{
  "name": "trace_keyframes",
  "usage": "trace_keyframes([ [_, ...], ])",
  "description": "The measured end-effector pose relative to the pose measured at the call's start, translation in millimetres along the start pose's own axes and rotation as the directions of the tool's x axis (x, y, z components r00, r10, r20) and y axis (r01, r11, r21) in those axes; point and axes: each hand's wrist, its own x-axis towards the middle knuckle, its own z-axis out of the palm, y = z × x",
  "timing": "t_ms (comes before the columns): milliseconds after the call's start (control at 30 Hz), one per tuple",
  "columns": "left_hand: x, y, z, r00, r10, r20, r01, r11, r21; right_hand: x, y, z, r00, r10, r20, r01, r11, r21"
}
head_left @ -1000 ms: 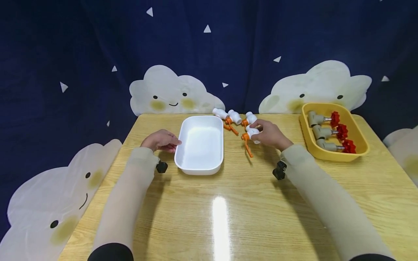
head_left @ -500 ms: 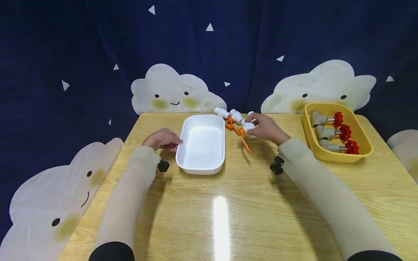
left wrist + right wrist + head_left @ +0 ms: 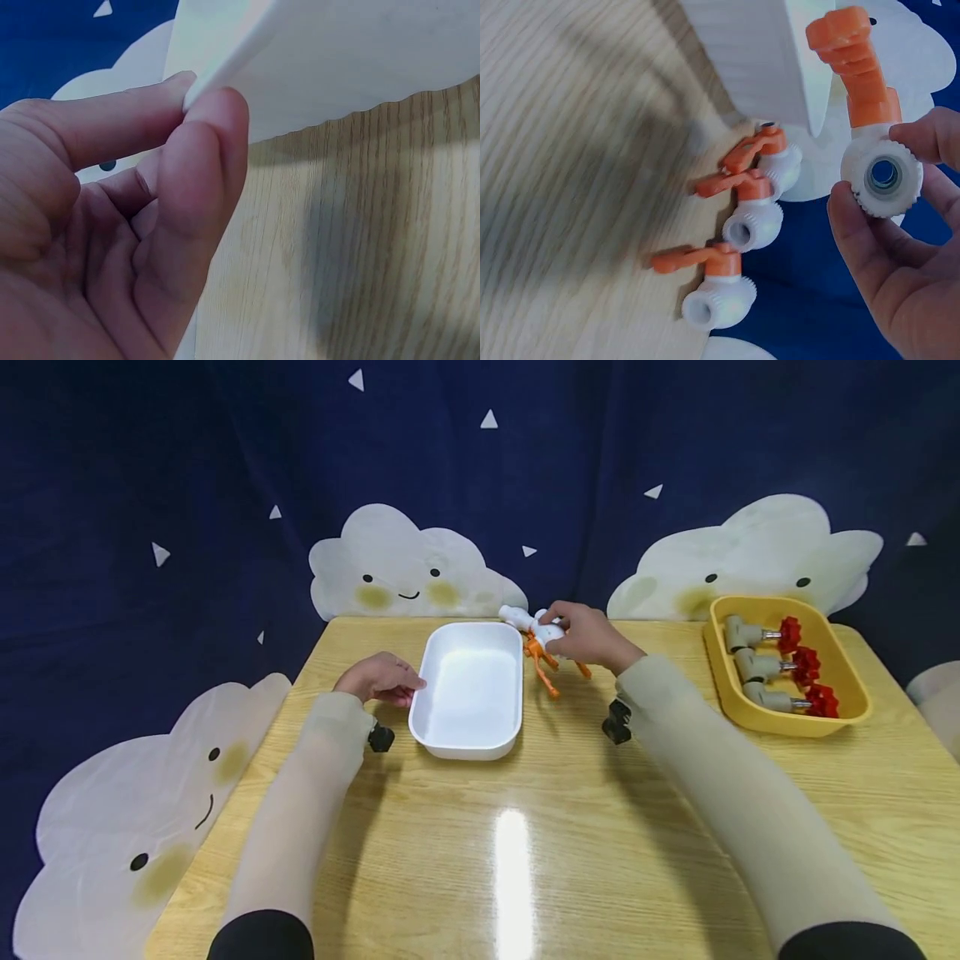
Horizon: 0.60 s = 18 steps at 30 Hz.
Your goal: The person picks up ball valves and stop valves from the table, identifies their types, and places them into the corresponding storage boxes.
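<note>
The left hand [image 3: 381, 678] pinches the left rim of a white tray [image 3: 467, 693] between thumb and fingers; in the left wrist view the fingertips [image 3: 214, 120] meet on the rim. The right hand [image 3: 588, 635] holds a white valve with an orange handle [image 3: 883, 176], lifted above the table to the right of the tray. Beneath it in the right wrist view, three similar valves lie in a row: one nearest the tray [image 3: 780, 169], a middle one [image 3: 756, 225] and a farther one [image 3: 724, 301]. In the head view the right hand partly hides them.
A yellow tray [image 3: 787, 722] at the right back of the wooden table [image 3: 450, 843] holds three grey valves with red knobs [image 3: 806, 666]. A dark blue curtain with cloud shapes [image 3: 416, 564] stands behind the table.
The right hand has moved left toward the white tray, carrying the held valve over the others. The left hand keeps its grip on the rim. The head view has shifted slightly.
</note>
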Motion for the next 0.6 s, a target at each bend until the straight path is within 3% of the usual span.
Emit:
trace_keyframes([
  [267, 1.5, 1.7, -2.2, 1.000, -0.005, 0.006, 0.005, 1.000, 0.010, 8.5, -19, 10, 0.999, 0.018, 0.037, -0.019, 0.999, 0.041],
  [600, 2.9, -1.6, -0.7, 1.000, -0.003, 0.013, 0.003, 1.000, -0.002, 19.6, -32, 36, 0.999, -0.034, 0.013, 0.033, 0.999, 0.032],
])
